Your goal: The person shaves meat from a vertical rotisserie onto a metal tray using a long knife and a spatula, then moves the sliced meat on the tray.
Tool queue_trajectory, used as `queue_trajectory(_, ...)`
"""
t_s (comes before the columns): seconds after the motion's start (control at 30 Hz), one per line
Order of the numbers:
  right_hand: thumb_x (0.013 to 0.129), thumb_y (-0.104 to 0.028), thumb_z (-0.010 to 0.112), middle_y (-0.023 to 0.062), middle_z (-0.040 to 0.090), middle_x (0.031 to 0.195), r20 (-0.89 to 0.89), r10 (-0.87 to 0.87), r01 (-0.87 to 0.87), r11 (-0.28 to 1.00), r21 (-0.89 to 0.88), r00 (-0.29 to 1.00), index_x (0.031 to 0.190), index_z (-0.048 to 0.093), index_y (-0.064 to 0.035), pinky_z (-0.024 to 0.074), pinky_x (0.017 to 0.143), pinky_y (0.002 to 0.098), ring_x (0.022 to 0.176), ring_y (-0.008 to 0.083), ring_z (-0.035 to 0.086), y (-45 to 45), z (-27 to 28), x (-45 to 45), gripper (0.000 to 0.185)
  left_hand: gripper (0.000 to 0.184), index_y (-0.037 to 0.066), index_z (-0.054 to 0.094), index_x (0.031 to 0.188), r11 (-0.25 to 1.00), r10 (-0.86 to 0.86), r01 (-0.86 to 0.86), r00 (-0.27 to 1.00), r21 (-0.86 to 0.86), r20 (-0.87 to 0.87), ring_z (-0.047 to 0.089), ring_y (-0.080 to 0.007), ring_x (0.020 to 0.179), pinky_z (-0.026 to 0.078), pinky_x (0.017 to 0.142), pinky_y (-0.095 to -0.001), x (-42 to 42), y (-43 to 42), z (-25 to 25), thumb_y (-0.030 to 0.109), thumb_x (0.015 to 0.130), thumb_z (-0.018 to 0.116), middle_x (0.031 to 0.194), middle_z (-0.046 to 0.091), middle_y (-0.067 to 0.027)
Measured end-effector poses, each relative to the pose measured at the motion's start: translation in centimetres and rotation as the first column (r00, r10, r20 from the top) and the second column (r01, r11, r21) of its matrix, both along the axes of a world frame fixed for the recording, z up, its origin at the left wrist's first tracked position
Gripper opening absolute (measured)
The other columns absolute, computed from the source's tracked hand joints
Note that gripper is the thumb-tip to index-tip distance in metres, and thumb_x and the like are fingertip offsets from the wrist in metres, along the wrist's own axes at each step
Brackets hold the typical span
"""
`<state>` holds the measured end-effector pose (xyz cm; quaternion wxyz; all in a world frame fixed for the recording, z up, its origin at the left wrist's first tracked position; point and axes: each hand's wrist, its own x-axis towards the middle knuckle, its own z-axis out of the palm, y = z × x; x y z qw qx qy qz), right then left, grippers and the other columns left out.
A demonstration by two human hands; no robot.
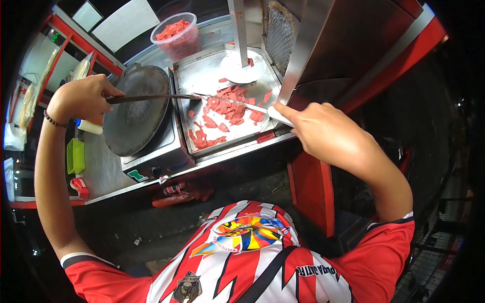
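Note:
My left hand (83, 98) is closed round the handle of a dark, long spatula (151, 96), whose far end reaches the meat. A white-handled knife (279, 116) is gripped in my right hand (328, 129), forefinger stretched along the handle. The knife's blade points left across a heap of reddish sliced meat (232, 108), its tip close to the spatula's end. Loose meat pieces are scattered over the metal tray (189, 76) under both tools. Behind the heap, a metal post (238, 30) rises from a round white plate (237, 73).
A round black griddle pan (136, 113) sits on the burner left of the tray. Behind stands a clear tub (177, 43) of red meat. A perforated burner panel (279, 38) flanks the post. A green basket (76, 156) and a white bottle (91, 127) are at left.

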<state>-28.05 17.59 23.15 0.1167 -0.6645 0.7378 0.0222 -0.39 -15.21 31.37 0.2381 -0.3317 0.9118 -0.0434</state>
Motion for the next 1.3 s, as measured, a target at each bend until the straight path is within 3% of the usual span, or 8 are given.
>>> queue_trajectory(0.13, 0.091, -0.002, 0.06, 0.0288, 0.074, 0.093, -0.009, 0.009, -0.009, 1.0, -0.003, 1.0, 0.14, 0.059, 0.0043, 0.0632, 0.078, 0.0504, 0.087, 0.043, 0.076, -2.3, -0.8, 0.8, 0.05, 0.048, 0.014, 0.081, 0.122, 0.999, -0.031, 0.031, 0.999, -0.03, -0.019, 0.072, -0.0289, 0.091, 0.059, 0.083, -0.0374, 0.2, 0.1, -0.1, 0.012, 0.074, 0.079, 0.1, 0.074, -0.0136)
queue_trajectory(0.33, 0.089, -0.001, 0.056, 0.0281, 0.071, 0.08, -0.042, 0.114, -0.115, 0.993, -0.023, 0.993, 0.15, 0.055, -0.003, 0.0589, 0.072, 0.0499, 0.074, 0.0426, 0.072, -2.8, -0.8, 0.5, 0.06, 0.051, 0.016, 0.081, 0.122, 0.999, -0.025, 0.024, 1.0, -0.021, -0.017, 0.07, -0.0282, 0.098, 0.057, 0.085, -0.037, 0.3, -0.3, -0.1, 0.012, 0.072, 0.081, 0.106, 0.07, -0.0128)
queue_trajectory(0.43, 0.091, -0.001, 0.057, 0.0278, 0.074, 0.094, -0.068, 0.056, -0.055, 0.998, 0.025, 0.996, 0.138, 0.063, 0.0018, 0.0622, 0.08, 0.0496, 0.085, 0.041, 0.076, -1.7, 1.2, 0.5, 0.048, 0.05, 0.016, 0.081, 0.122, 1.0, -0.014, 0.014, 1.0, -0.02, 0.01, 0.07, -0.0282, 0.1, 0.057, 0.086, -0.0368, 0.0, 0.0, 0.1, 0.011, 0.073, 0.08, 0.108, 0.069, -0.0129)
queue_trajectory(0.73, 0.088, 0.001, 0.058, 0.0299, 0.071, 0.085, -0.002, -0.061, 0.06, 0.985, 0.161, 0.998, 0.145, 0.057, 0.0013, 0.0586, 0.075, 0.0519, 0.08, 0.0445, 0.073, 1.6, 4.4, -0.2, 0.057, 0.049, 0.014, 0.079, 0.124, 0.988, 0.155, -0.155, 0.988, 0.008, 0.012, 0.07, -0.0284, 0.107, 0.056, 0.09, -0.0367, -0.6, 2.0, 1.0, 0.009, 0.075, 0.077, 0.11, 0.074, -0.0176)
queue_trajectory(0.77, 0.089, 0.001, 0.058, 0.03, 0.07, 0.084, 0.017, -0.093, 0.088, 0.978, 0.188, 0.995, 0.146, 0.056, 0.0008, 0.0581, 0.074, 0.0525, 0.079, 0.045, 0.072, 2.4, 4.4, -0.3, 0.057, 0.049, 0.012, 0.079, 0.124, 0.997, 0.083, -0.083, 0.996, 0.0, -0.03, 0.071, -0.0296, 0.103, 0.056, 0.09, -0.0371, 0.4, 2.0, 1.0, 0.008, 0.075, 0.077, 0.11, 0.076, -0.0171)
queue_trajectory(0.83, 0.093, -0.006, 0.063, 0.027, 0.071, 0.083, 0.044, -0.115, 0.11, 0.988, 0.108, 0.992, 0.148, 0.055, -0.0042, 0.0564, 0.074, 0.0527, 0.077, 0.0445, 0.07, 4.9, 4.0, -0.9, 0.055, 0.05, 0.009, 0.078, 0.125, 0.998, -0.068, 0.066, 0.991, -0.024, -0.117, 0.074, -0.0321, 0.097, 0.057, 0.089, -0.0379, 2.8, 1.8, 1.1, 0.008, 0.075, 0.076, 0.109, 0.079, -0.0162)
queue_trajectory(1.1, 0.085, -0.004, 0.073, 0.028, 0.071, 0.095, 0.187, -0.294, 0.289, 0.956, 0.05, 0.937, 0.15, 0.058, -0.0102, 0.0536, 0.075, 0.0493, 0.082, 0.046, 0.069, 14.4, 5.8, -1.4, 0.066, 0.056, 0.015, 0.078, 0.127, 0.985, 0.116, -0.079, 0.962, 0.156, -0.247, 0.066, -0.032, 0.104, 0.05, 0.098, -0.0411, 6.3, 5.1, 3.5, 0.004, 0.072, 0.08, 0.112, 0.075, -0.0145)
queue_trajectory(1.3, 0.082, -0.003, 0.075, 0.0312, 0.07, 0.103, 0.324, -0.469, 0.419, 0.882, 0.217, 0.822, 0.146, 0.061, -0.0069, 0.0557, 0.076, 0.0435, 0.084, 0.0456, 0.072, 18.4, 7.1, -1.0, 0.066, 0.059, 0.013, 0.071, 0.137, 0.945, -0.279, 0.322, 0.878, 0.048, -0.39, 0.068, -0.035, 0.098, 0.053, 0.092, -0.0441, 3.4, 4.2, -3.9, 0.005, 0.079, 0.076, 0.106, 0.074, -0.0177)
